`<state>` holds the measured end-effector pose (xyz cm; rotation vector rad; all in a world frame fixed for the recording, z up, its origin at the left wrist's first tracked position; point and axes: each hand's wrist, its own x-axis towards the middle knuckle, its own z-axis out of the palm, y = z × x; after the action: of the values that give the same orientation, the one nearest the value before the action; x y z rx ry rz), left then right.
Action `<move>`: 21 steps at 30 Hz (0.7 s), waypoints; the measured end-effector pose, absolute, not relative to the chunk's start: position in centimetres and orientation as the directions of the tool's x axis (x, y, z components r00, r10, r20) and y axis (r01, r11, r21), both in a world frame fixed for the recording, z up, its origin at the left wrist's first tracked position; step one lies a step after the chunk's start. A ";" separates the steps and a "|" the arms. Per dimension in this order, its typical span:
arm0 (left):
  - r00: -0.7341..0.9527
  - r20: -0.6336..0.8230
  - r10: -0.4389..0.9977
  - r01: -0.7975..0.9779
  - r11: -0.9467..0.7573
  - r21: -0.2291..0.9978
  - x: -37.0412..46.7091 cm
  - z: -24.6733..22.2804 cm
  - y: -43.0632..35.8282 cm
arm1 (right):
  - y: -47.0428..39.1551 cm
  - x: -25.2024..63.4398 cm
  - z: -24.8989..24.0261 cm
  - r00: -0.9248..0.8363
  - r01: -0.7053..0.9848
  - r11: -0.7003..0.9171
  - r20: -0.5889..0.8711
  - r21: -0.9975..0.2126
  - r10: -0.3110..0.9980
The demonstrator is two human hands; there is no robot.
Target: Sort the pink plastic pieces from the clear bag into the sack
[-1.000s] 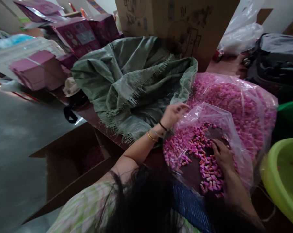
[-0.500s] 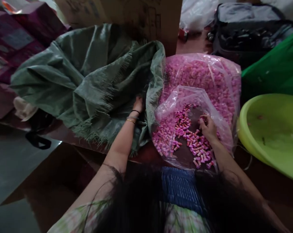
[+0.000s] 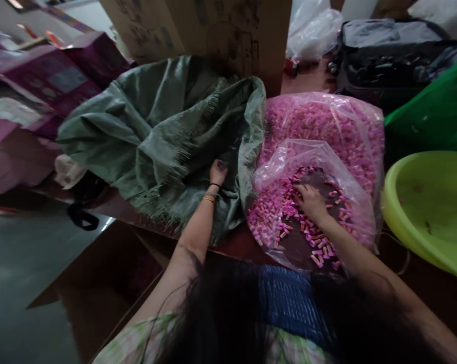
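Observation:
My left hand (image 3: pixel 218 173) is inside the mouth of a crumpled green woven sack (image 3: pixel 148 121) with frayed edges. Its fingers are curled, and what they hold, if anything, is too dark to make out. My right hand (image 3: pixel 311 202) reaches through the opening of a clear plastic bag (image 3: pixel 336 156), fingers stretched out and touching small pink pieces like tiny capped tubes (image 3: pixel 289 208). Many such pieces fill the bag behind. Around my right hand, loose ones lie scattered over a dark brown surface (image 3: pixel 294 241).
To the right stands a yellow-green basin (image 3: pixel 399 202), with green cloth (image 3: pixel 433 101) behind it. A large cardboard box (image 3: pixel 228 35) and an open black case (image 3: pixel 383 65) are at the back. Purple boxes (image 3: pixel 50 76) are stacked left; an open carton (image 3: pixel 95 283) sits below the table edge.
My right hand has moved left and its fingers have stretched out onto the pink pieces, with several now scattered to its right. My left hand shows more at the sack's mouth. The view has shifted left.

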<state>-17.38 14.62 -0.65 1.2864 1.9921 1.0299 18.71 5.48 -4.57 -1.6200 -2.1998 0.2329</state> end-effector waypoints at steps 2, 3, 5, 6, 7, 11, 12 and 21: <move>-0.455 -0.034 0.890 0.423 0.250 0.871 -18.0 -0.4 13.6 | 4.9 18.7 -5.3 -0.251 0.836 0.338 0.246 -0.433 0.936; -0.473 -0.046 0.880 0.384 0.252 0.888 -18.3 -0.2 13.1 | 4.8 18.9 -5.6 -0.242 0.792 0.346 0.262 -0.503 0.934; -0.461 -0.110 0.880 0.216 0.231 0.949 -19.1 0.3 12.2 | 5.2 19.7 -5.8 -0.178 0.642 0.304 0.249 -0.704 0.952; -0.426 -0.153 0.892 0.083 0.207 0.975 -19.5 0.7 11.6 | 5.5 20.2 -5.7 -0.129 0.532 0.237 0.199 -0.813 0.972; -0.374 -0.193 0.907 -0.065 0.182 0.981 -19.8 1.2 11.0 | 5.8 20.8 -5.5 -0.081 0.404 0.143 0.121 -0.903 0.989; -0.178 -0.257 0.950 -0.388 0.173 0.905 -19.9 3.4 7.6 | 6.6 23.2 -4.4 -0.040 -0.048 -0.163 -0.161 -0.985 0.986; -0.156 -0.258 0.953 -0.385 0.182 0.905 -19.5 3.9 6.6 | 6.6 23.6 -4.2 -0.041 -0.090 -0.182 -0.179 -0.979 0.983; 0.498 -0.367 0.786 -0.390 0.581 0.715 -5.5 4.3 -2.0 | 7.5 23.8 -3.3 0.092 0.217 -0.193 -0.176 -0.957 0.980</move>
<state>-5.52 -1.96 4.26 0.6042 0.7444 0.7662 23.76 7.50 -3.32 -1.5504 -1.2255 1.1752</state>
